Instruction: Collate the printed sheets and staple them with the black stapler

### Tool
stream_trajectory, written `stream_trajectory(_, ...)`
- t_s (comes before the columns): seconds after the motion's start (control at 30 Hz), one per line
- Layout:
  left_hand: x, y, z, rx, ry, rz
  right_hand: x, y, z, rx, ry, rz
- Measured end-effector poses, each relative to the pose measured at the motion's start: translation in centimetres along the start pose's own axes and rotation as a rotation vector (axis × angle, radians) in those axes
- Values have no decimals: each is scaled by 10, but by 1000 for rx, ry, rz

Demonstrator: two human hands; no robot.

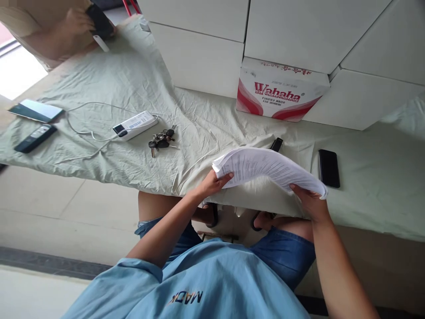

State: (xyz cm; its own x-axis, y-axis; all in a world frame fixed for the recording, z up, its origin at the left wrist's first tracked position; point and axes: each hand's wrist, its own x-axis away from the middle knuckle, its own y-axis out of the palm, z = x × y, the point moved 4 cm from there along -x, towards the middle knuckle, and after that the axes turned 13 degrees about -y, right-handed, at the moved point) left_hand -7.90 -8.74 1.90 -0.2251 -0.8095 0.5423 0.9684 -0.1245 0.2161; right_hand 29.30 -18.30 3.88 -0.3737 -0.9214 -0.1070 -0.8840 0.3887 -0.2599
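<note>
A stack of printed paper sheets (262, 166) arches between my two hands, just above the front edge of the cloth-covered table. My left hand (214, 182) is closed on its left end, the thumb lying over the print. At the other end my right hand (310, 199) grips the sheets, thumb on top and fingers hidden underneath. The middle of the stack bulges upward toward the far side. A small black object (276, 144) sticks out from behind the paper; its kind I cannot make out. To the right lies a black phone (329, 168), close to my right hand.
On the pale green cloth (133, 79) lie a bunch of keys (162, 141), a white power bank (137, 124) with a cable, a phone (38, 110) and a dark handheld device (36, 138). A Wahaha carton (282, 91) stands against white panels. Another person's hand (79, 21) holds a dark object.
</note>
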Motion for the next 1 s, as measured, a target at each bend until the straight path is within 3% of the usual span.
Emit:
stream_trajectory(0.17,2,-2,-4,-102,-49,-2,0,9,7,-2,94,-59)
stream_trajectory(0.37,9,-3,-4,-109,-237,-207,25,-7,-3,-160,205,-35)
stream_trajectory(0.5,16,-1,-3,-102,-282,-322,50,-25,-1,-220,386,-66)
stream_trajectory(0.67,22,14,7,-228,-312,-455,79,-37,15,-274,533,-1)
stream_trajectory(0.8,11,25,11,-348,-275,-360,102,-42,32,-149,488,-22)
stream_trajectory(1.0,-31,48,31,-542,6,-5,133,-69,46,60,424,142)
